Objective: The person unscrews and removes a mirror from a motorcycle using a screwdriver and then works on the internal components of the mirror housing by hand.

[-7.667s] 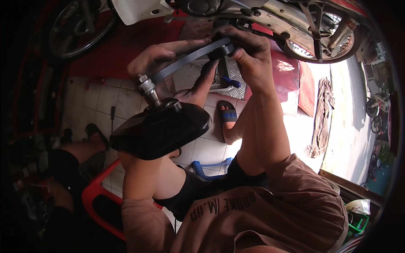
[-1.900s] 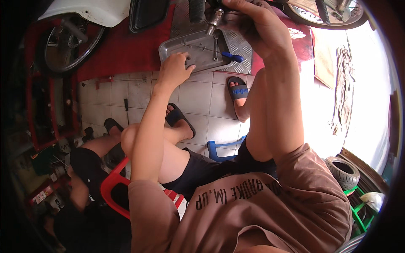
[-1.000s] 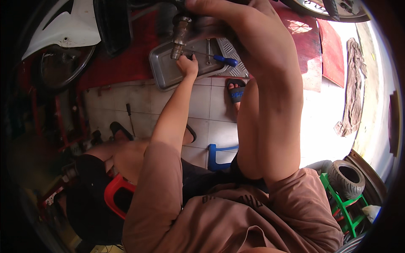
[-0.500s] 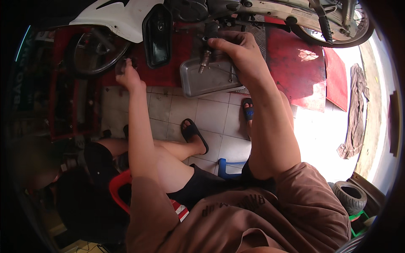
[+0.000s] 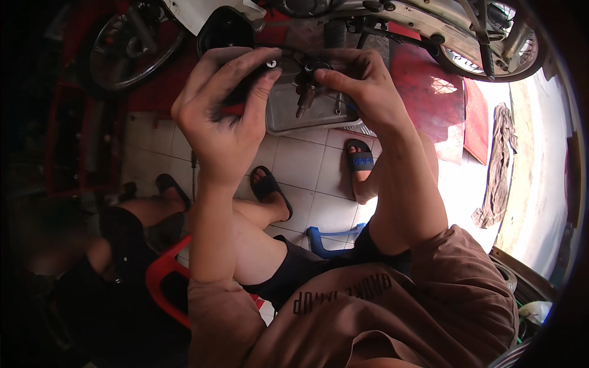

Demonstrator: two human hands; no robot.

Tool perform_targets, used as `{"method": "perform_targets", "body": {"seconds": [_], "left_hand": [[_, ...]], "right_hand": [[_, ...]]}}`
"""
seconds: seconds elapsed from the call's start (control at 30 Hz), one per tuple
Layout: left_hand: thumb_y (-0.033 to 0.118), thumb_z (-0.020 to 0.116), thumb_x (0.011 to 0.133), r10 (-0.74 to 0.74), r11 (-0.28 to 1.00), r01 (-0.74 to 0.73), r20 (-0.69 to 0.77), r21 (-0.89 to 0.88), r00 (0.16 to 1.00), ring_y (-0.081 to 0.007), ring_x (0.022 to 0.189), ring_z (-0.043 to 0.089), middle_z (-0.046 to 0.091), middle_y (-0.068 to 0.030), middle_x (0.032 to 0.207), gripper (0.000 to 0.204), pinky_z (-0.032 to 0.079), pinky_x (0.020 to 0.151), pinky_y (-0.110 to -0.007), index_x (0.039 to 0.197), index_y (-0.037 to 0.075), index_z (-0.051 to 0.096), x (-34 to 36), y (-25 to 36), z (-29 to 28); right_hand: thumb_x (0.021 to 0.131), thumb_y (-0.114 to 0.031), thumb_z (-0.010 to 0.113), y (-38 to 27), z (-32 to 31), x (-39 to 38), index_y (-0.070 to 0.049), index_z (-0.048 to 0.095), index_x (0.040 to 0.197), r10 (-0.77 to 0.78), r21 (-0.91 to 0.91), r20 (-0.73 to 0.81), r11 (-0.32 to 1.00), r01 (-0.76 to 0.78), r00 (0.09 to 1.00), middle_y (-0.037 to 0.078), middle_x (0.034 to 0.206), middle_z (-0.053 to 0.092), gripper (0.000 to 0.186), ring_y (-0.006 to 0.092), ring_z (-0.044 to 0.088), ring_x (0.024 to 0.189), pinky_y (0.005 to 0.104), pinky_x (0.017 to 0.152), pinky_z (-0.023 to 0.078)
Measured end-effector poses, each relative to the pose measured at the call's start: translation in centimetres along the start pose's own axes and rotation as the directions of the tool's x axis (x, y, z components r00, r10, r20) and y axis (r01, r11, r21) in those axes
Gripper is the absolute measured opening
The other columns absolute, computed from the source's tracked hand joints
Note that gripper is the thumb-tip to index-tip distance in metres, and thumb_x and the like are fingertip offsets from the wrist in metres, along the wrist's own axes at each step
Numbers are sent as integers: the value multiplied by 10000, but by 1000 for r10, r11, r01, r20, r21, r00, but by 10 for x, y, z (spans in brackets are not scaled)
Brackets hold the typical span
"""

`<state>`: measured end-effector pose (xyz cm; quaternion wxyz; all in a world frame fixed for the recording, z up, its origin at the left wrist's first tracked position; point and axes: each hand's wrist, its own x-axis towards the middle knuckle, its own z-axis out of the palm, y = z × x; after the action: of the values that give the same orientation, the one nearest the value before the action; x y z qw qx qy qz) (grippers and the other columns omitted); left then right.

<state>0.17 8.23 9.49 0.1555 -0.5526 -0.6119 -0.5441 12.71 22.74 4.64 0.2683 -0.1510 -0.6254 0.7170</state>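
My left hand (image 5: 222, 126), its fingers smudged dark, is raised at the upper middle. Between thumb and fingertips it pinches a small screw (image 5: 272, 63), whose cross-slotted head shows. Just to the right, my right hand (image 5: 371, 83) grips a dark metal part (image 5: 307, 92) with a round opening at the top and a narrow stem pointing down. The exact kind of that part cannot be made out. Both hands are close together, the screw a short way left of the part. Below and behind them lies a grey metal tray (image 5: 288, 127) with a thin tool inside.
A motorbike (image 5: 411, 24) stands along the far side on a red platform (image 5: 423, 92). Behind my left hand is a black basin (image 5: 215, 24). A blue stool (image 5: 319, 245) and a red chair (image 5: 161, 288) are near my legs. Another person (image 5: 116, 245) sits at left.
My left hand has come right and up toward my right hand, and the screw now shows in its fingers. My right hand still holds the metal part. The view has shifted slightly.
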Motion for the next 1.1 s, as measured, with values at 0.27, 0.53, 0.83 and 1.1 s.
{"method": "perform_targets", "body": {"seconds": [0.27, 0.53, 0.83, 1.1], "left_hand": [[-50, 673, 741, 8, 995, -15, 69, 103, 998, -222, 712, 678, 676, -94, 818, 146, 530, 593, -283, 873, 12, 678, -7, 4, 4], [-49, 679, 741, 154, 978, -156, 28, 135, 988, -202, 697, 669, 672, -84, 811, 169, 534, 597, -279, 891, 29, 689, -3, 0, 3], [-62, 687, 733, -17, 1000, 18, -18, 18, 1000, -198, 703, 677, 677, -94, 808, 167, 529, 629, -260, 887, 3, 686, -7, 3, 9], [-40, 700, 740, -101, 994, 106, 106, -35, 989, -184, 721, 691, 689, -101, 797, 140, 530, 638, -260, 873, -3, 679, -10, 3, 10]], "right_hand": [[750, -91, 735, 8, 2, 5, 81, 643, 1027, 116, 122, 138, 984, -133, 984, 105, 900, 683, 339, 135, 646, 802, 251, 755, 499], [745, -47, 728, 0, 5, 2, 102, 597, 1056, 161, 331, 224, 915, -231, 961, 123, 936, 672, 369, 154, 653, 804, 260, 772, 524], [730, -48, 737, 6, -3, 2, 142, 559, 1082, 150, 241, 144, 953, -182, 978, 152, 942, 671, 437, 157, 659, 817, 259, 762, 521], [723, -51, 742, 0, -1, -1, 195, 485, 1151, 128, 191, 118, 970, -149, 985, 182, 935, 676, 556, 188, 674, 831, 255, 756, 533]]}}
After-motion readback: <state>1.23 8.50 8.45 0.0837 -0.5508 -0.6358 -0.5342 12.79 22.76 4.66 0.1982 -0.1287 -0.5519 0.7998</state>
